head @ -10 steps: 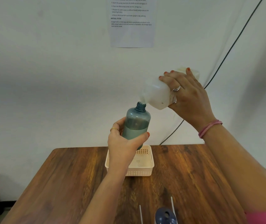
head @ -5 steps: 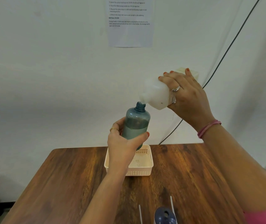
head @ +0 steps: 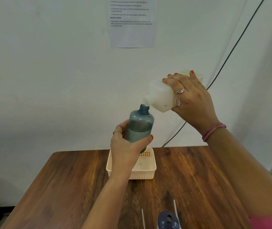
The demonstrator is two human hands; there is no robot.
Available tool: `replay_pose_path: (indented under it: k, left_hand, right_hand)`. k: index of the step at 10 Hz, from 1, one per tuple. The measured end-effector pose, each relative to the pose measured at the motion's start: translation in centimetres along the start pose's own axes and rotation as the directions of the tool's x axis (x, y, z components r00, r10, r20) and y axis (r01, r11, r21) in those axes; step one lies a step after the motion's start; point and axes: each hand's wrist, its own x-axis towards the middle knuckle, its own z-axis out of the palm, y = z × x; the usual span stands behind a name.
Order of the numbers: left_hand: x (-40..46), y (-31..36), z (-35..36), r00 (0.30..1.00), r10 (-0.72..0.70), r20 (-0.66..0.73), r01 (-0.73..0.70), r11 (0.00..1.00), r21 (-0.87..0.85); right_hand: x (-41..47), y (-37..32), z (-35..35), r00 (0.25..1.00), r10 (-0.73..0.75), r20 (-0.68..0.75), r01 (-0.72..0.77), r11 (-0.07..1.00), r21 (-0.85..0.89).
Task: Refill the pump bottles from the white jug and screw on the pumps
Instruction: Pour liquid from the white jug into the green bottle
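Observation:
My left hand [head: 126, 147] grips a blue-grey translucent pump bottle [head: 140, 126] and holds it up above the table, tilted slightly right, its threaded neck uncapped. The bottle is partly filled with pale liquid. My right hand [head: 192, 98] holds the white jug [head: 160, 98] tipped down to the left, its spout right at the bottle's mouth. At the bottom edge a dark blue pump head [head: 168, 219] lies on the table, and thin white dip tubes [head: 175, 207] lie beside it.
A cream perforated basket [head: 146, 172] stands on the wooden table [head: 65, 187] under the held bottle. A printed sheet [head: 132, 22] hangs on the white wall. A dark cable [head: 231, 50] runs diagonally down the wall behind the jug.
Both hands hold nearly still with the jug tipped at the bottle's mouth. The view has shifted slightly.

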Motion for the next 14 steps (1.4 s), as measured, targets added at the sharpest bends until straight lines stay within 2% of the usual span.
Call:
replay_pose_path:
  k: [6, 14]
  left_hand:
    - [0.16, -0.49, 0.12, 1.000, 0.021, -0.014, -0.020, 1.000, 0.014]
    - [0.49, -0.70, 0.13, 0.999, -0.026, -0.021, 0.026, 1.000, -0.002]
  right_hand:
    - [-0.20, 0.23, 0.15, 0.999, -0.007, 0.033, 0.007, 1.000, 0.001]
    - [-0.19, 0.28, 0.50, 1.000, -0.010, 0.022, 0.009, 1.000, 0.014]
